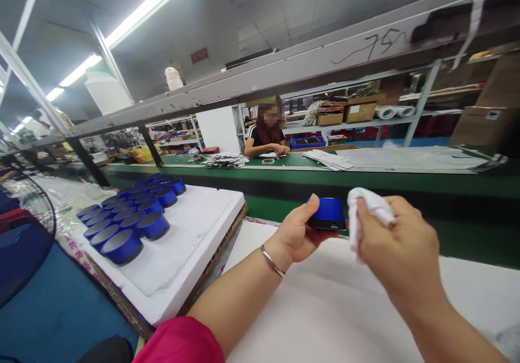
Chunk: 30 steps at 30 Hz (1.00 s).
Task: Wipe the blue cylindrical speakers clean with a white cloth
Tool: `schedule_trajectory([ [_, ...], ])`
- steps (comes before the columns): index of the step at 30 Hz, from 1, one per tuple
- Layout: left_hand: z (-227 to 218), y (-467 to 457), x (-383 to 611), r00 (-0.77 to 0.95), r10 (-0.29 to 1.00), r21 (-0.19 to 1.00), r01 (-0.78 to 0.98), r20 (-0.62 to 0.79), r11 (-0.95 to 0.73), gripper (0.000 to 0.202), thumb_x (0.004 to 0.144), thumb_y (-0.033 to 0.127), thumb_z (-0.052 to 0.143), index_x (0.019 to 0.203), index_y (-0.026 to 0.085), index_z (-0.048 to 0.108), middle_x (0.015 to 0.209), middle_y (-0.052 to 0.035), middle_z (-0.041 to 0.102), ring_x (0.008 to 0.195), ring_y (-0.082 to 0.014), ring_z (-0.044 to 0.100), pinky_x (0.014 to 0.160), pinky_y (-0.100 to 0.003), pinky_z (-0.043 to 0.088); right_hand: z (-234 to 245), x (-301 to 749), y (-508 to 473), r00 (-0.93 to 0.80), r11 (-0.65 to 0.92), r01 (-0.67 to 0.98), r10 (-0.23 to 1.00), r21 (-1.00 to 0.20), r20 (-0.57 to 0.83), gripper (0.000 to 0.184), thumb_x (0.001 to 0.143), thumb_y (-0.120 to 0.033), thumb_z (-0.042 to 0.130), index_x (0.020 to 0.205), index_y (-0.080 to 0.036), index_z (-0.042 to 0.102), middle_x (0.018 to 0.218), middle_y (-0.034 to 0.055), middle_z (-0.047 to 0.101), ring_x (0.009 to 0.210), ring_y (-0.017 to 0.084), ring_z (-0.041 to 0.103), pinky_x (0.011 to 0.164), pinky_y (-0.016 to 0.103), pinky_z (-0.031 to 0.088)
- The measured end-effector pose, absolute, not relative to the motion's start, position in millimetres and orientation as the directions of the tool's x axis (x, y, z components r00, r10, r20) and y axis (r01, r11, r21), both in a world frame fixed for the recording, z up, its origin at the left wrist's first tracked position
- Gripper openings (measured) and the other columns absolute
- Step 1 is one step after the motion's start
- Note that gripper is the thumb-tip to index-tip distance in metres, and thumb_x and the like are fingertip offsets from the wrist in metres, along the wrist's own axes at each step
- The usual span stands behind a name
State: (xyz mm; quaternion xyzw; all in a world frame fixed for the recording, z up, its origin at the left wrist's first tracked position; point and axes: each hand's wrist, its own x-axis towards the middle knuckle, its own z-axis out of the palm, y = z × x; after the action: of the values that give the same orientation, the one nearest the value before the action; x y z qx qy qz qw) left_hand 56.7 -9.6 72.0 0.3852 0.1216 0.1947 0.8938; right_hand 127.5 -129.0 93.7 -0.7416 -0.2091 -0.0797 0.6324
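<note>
Centrally sits one blue unit [330, 210], long side running left to right, gripped by the left hand [298, 235], with one cloth [376, 203] just right, bunched in the closed right hand [400, 241].

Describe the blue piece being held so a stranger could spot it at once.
Start at the white board on the left, bearing many blue pieces. To its right, the left grip, a bracelet behind it, holds the piece. Unlike its neighbours, it is off the board, close to the white cloth in the right grip.
</note>
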Motion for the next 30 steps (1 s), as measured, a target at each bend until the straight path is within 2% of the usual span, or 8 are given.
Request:
schedule_trajectory([
  [3,68.0,-12.4,54.6,0.882,0.47,0.778,-0.32,0.037,0.54,0.064,0.076,0.059,0.111,0.113,0.014,0.087,0.104,-0.0084,0.079,0.099,-0.0225,0.071,0.079,-0.028,0.059,84.3,120.7,-119.4,0.854,-0.178,0.518,0.148,-0.836,0.498,0.032,0.067,-0.059,0.061,0.079,-0.033,0.045,0.088,0.0141,0.062,0.101,0.043,0.061,0.095,0.059,0.045],
  [7,63.0,-10.8,52.3,0.897,0.436,0.806,-0.312,0.075,0.504,0.078,0.065,0.061,0.116,0.12,0.014,0.087,0.114,-0.0103,0.079,0.102,-0.0246,0.071,0.08,-0.031,0.06,73.2,142.4,-114.8,0.917,-0.332,0.387,0.232,-0.86,0.323,0.022,0.082,-0.052,0.054,0.083,-0.032,0.043,0.081,0.0098,0.063,0.084,0.036,0.059,0.083,0.05,0.044],
  [14,71.0,1.5,56.0,0.943,0.333,0.763,-0.226,0.016,0.605,0.048,0.105,0.058,0.083,0.119,0.012,0.086,0.12,-0.0185,0.082,0.108,-0.0305,0.077,0.085,-0.036,0.062,76.9,164.0,-132.6,0.952,-0.324,0.218,0.278,-0.921,0.127,0.038,0.095,-0.065,0.062,0.082,-0.031,0.051,0.062,0.0036,0.059,0.058,0.027,0.051,0.059,0.04,0.039],
  [18,73.4,-4.8,60.1,0.967,0.248,0.721,-0.131,-0.059,0.681,0.056,0.114,0.065,0.067,0.113,0.011,0.085,0.117,-0.0187,0.082,0.105,-0.0303,0.077,0.088,-0.037,0.062,80.0,145.7,-135.3,0.92,-0.22,0.383,0.174,-0.897,0.35,0.041,0.091,-0.071,0.064,0.085,-0.032,0.051,0.075,0.0073,0.065,0.074,0.032,0.061,0.071,0.046,0.048],
  [20,68.9,-11.8,61.6,0.945,0.322,0.758,-0.174,-0.051,0.629,0.058,0.105,0.071,0.081,0.111,0.014,0.085,0.107,-0.0128,0.08,0.095,-0.0249,0.073,0.083,-0.034,0.059,78.8,139.5,-130.5,0.816,-0.235,0.577,0.124,-0.782,0.564,0.035,0.085,-0.065,0.06,0.084,-0.032,0.047,0.083,0.0113,0.064,0.093,0.04,0.066,0.087,0.056,0.05],
  [22,63.5,-17.4,61.5,0.914,0.407,0.811,-0.241,0.004,0.533,0.064,0.088,0.073,0.099,0.111,0.015,0.085,0.102,-0.0085,0.078,0.094,-0.0212,0.068,0.083,-0.03,0.055,77.3,141.9,-125.3,0.773,-0.296,0.627,0.12,-0.72,0.623,0.028,0.08,-0.057,0.057,0.083,-0.034,0.041,0.083,0.0119,0.059,0.104,0.046,0.065,0.095,0.062,0.047],
  [27,63.3,-17.5,57.2,0.905,0.418,0.823,-0.296,0.08,0.485,0.086,0.062,0.078,0.111,0.115,0.015,0.085,0.107,-0.0087,0.076,0.104,-0.0249,0.069,0.092,-0.034,0.055,79.0,165.4,-128.6,0.943,-0.363,0.297,0.255,-0.883,0.212,0.031,0.09,-0.056,0.063,0.078,-0.033,0.048,0.064,0.0063,0.055,0.072,0.035,0.058,0.073,0.048,0.048],
  [30,64.9,-16.2,57.5,0.899,0.427,0.799,-0.327,0.098,0.504,0.093,0.053,0.077,0.115,0.115,0.016,0.083,0.108,-0.0075,0.076,0.101,-0.023,0.068,0.09,-0.033,0.055,79.3,158.8,-134.5,0.946,-0.293,0.28,0.248,-0.914,0.21,0.042,0.095,-0.073,0.062,0.085,-0.032,0.054,0.063,0.0047,0.057,0.062,0.031,0.054,0.063,0.043,0.045],
])
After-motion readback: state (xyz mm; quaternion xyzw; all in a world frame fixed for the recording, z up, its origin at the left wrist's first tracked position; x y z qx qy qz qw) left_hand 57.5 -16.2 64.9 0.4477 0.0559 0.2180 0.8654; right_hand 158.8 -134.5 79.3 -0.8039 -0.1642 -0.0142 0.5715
